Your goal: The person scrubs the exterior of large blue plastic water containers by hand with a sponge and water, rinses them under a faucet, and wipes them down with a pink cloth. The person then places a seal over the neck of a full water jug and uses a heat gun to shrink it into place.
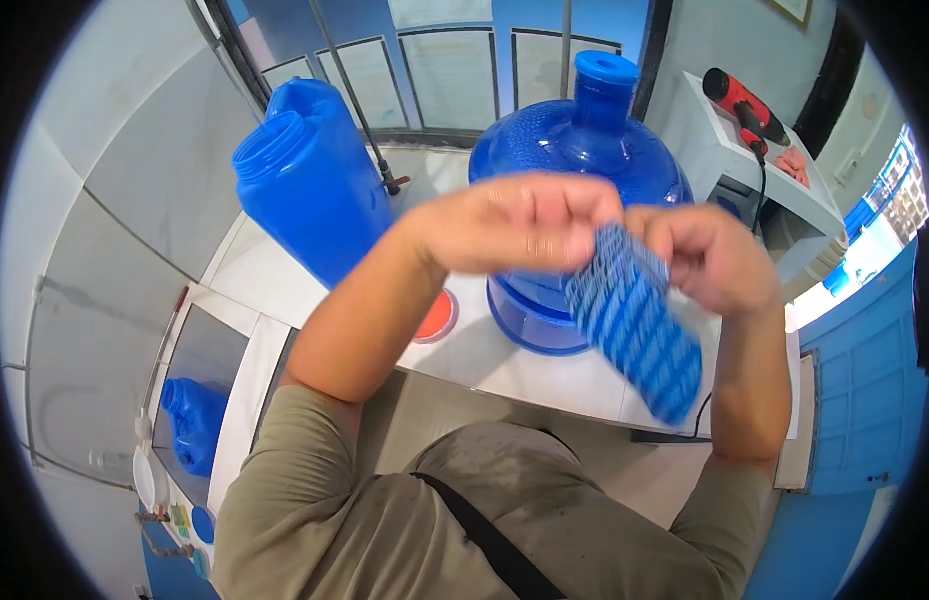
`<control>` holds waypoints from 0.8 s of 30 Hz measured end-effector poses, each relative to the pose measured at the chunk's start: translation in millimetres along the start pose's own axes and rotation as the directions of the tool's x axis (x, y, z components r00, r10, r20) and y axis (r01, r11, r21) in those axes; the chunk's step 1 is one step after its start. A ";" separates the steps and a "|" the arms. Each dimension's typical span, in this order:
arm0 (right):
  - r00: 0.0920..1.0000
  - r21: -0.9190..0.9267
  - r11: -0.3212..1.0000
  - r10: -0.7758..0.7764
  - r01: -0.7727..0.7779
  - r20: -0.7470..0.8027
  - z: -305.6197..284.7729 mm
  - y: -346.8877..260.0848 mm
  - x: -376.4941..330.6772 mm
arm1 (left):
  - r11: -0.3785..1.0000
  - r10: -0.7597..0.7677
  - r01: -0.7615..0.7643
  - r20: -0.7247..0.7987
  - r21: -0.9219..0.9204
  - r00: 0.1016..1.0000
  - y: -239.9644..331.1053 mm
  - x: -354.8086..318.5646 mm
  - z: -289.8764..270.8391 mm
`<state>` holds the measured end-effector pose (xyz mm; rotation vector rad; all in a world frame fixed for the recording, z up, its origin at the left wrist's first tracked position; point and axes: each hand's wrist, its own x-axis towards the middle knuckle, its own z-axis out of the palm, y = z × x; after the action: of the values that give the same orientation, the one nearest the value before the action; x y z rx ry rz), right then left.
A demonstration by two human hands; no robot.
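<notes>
My left hand (519, 225) and my right hand (712, 258) are raised close together in front of a big round blue water jug. Between them hangs a flat blue patterned sleeve (639, 330), pinched at its top edge by the fingers of both hands; its lower end is blurred and tilts down to the right. Behind my hands the translucent water jug (574, 140) stands upright with a blue cap (607, 68) on its neck. My hands and the sleeve hide part of its body.
A slim blue container (314, 190) with an uncapped mouth stands left on the white counter (474, 365). Near it lies a round red-orange disc (437, 315). A red and black heat gun (744, 105) with a cord rests on a side stand at right. Another blue container (194, 425) sits lower left.
</notes>
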<state>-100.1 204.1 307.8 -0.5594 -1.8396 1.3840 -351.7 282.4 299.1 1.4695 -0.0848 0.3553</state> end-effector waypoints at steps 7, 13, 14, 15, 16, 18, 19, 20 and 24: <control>0.786 -0.135 0.986 -0.007 -0.098 -0.618 -43.3 -11.7 70.5 | 0.880 0.367 -0.124 -0.488 0.459 0.792 29.3 58.3 -44.3; 0.587 -0.342 0.932 -0.211 -0.122 -0.782 -62.0 9.8 94.0 | 0.865 0.431 0.026 -0.769 0.501 0.473 9.8 99.0 -52.1; 0.580 -0.326 0.940 -0.210 -0.101 -0.787 -63.8 10.2 96.3 | 0.888 0.398 0.032 -0.802 0.459 0.446 11.1 103.7 -53.5; 0.578 -0.269 0.955 -0.151 -0.124 -0.802 -61.3 7.6 100.1 | 0.906 0.368 0.016 -0.806 0.423 0.463 10.3 105.9 -58.7; 0.574 -0.211 0.966 -0.090 -0.148 -0.814 -57.9 2.5 104.0 | 0.922 0.339 0.000 -0.808 0.387 0.482 9.2 107.6 -63.7; 0.570 -0.118 0.982 -0.012 -0.149 -0.821 -58.6 0.5 103.5 | 0.938 0.306 -0.008 -0.819 0.346 0.486 4.6 111.1 -66.9; 0.572 -0.083 0.988 0.005 -0.128 -0.820 -60.9 2.6 100.7 | 0.940 0.302 -0.002 -0.830 0.342 0.469 1.0 112.9 -65.1; 0.574 -0.047 0.993 0.022 -0.106 -0.818 -63.4 4.9 97.9 | 0.941 0.299 0.005 -0.839 0.338 0.454 -1.3 115.3 -64.2; 0.627 -0.209 0.967 -0.071 -0.148 -0.776 -71.3 15.9 92.3 | 0.891 0.304 0.173 -0.835 0.420 0.458 -6.2 95.3 -87.7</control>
<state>-103.3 319.6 330.3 -1.1380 -1.2569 0.7058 -273.8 385.5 309.5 1.5526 0.8775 1.2721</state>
